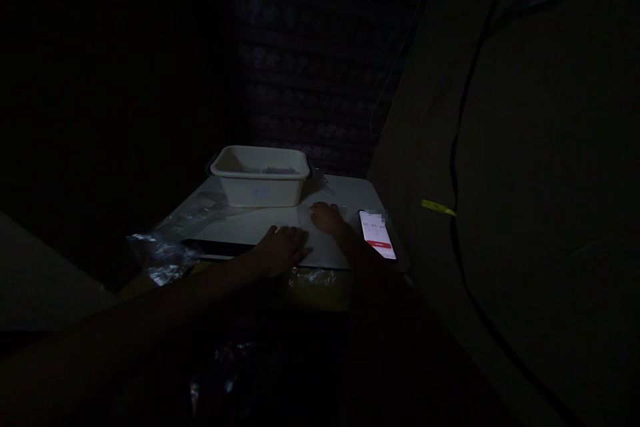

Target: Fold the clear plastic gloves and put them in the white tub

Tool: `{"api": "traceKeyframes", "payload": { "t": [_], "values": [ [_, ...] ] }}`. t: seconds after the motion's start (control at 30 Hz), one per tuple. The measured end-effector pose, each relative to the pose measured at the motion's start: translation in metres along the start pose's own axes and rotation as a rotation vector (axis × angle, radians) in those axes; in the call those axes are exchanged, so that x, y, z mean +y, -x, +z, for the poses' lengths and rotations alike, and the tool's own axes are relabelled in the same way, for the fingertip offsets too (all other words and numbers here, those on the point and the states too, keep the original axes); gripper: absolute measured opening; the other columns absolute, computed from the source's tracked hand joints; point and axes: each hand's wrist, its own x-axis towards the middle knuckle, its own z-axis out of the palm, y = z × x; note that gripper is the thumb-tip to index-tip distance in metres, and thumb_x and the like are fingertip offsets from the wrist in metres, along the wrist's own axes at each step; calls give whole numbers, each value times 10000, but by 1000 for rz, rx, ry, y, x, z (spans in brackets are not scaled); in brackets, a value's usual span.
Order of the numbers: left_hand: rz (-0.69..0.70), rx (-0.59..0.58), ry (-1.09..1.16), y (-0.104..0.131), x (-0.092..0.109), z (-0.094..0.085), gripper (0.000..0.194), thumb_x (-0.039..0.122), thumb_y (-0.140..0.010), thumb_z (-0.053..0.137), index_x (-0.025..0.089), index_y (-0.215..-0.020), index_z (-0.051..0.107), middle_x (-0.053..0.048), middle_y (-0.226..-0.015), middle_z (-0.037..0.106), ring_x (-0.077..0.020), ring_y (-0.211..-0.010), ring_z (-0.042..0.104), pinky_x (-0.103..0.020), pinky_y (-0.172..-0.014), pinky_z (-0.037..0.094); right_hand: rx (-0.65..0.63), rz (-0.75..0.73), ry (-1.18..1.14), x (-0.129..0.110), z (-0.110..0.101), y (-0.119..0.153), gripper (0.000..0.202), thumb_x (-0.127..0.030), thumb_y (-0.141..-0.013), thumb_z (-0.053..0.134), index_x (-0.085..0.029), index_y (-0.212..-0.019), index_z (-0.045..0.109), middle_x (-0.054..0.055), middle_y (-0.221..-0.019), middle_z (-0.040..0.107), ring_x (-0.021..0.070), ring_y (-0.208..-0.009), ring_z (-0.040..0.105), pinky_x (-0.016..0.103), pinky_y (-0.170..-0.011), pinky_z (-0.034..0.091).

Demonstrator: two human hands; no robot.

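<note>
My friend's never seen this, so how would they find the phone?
Find the pale tabletop amid the darkness. Near its right edge, to the right of the person's right hand, lies the phone. Unlike the white tub or the crumpled clear plastic, it glows and shows a red bar.

"What's the count?"
"Two: one bare left hand [281,251], one bare right hand [326,217]."
"Beyond them?"
"One cream rectangular plastic tub [265,193]."
"Rightward?"
"One glowing rectangular phone [377,233], one narrow yellow tag [437,206]."
</note>
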Motion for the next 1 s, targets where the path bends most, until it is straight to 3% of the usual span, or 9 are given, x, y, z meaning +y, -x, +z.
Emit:
{"api": "traceKeyframes", "payload": {
  "t": [0.2, 0.37, 0.47, 0.67, 0.87, 0.93, 1.0],
  "values": [
    [-16, -144, -34, -14, -5, 8, 498, 435, -783, 214, 174, -1200, 287, -143, -1271, 252, -289, -1148, 206, -497, -833, 203, -23, 229, -174, -1, 1, -9, 299, -269, -714, 336, -204, -950, 507, 40, -972, 563, 154, -885, 504, 252, -684, 374],
    [-88, -236, -33, -17, -1, 6, 515, 446, -776, 213, 187, -1219, 257, -138, -1285, 221, -301, -1160, 166, -510, -836, 193, -87, 378, -274, -11, 1, -21, 280, -279, -686, 398, -190, -916, 530, 52, -924, 582, 161, -866, 520, 245, -667, 377],
    [-84, -251, -22, -18, -1, 4, 516, 448, -775, 209, 195, -1223, 248, -133, -1289, 214, -306, -1152, 188, -497, -819, 230, -45, 389, -266, -14, -1, -21, 276, -254, -687, 405, -222, -935, 521, 32, -936, 579, 166, -883, 512, 274, -707, 370],
    [-93, -217, -47, -19, -5, 5, 513, 421, -779, 237, 173, -1228, 239, -155, -1282, 218, -304, -1148, 202, -443, -813, 264, 132, 249, -69, -3, -8, -8, 308, -172, -719, 332, -195, -971, 508, 65, -990, 543, 183, -919, 475, 319, -762, 348],
    [-106, -107, -31, -20, -19, 9, 470, 389, -785, 250, 189, -1210, 266, -135, -1276, 244, -288, -1154, 194, -419, -826, 256, 61, 28, -2, 17, -11, 22, 380, -127, -712, 315, -111, -1068, 448, 98, -1055, 504, 152, -977, 438, 259, -813, 331],
    [-153, -39, -13, -21, -30, 7, 443, 376, -783, 257, 183, -1178, 311, -128, -1241, 309, -280, -1127, 251, -399, -807, 284, 48, -3, 8, 23, -12, 36, 386, -123, -716, 306, -99, -1073, 449, 97, -1063, 503, 150, -992, 432, 252, -820, 330],
    [-282, 5, 6, -22, -43, 4, 434, 369, -775, 268, 125, -1117, 378, -159, -1142, 410, -270, -1031, 375, -367, -767, 326, 31, -47, 11, 27, -12, 50, 378, -127, -720, 304, -94, -1061, 464, 93, -1060, 508, 150, -989, 437, 252, -822, 333]
  ]
}}
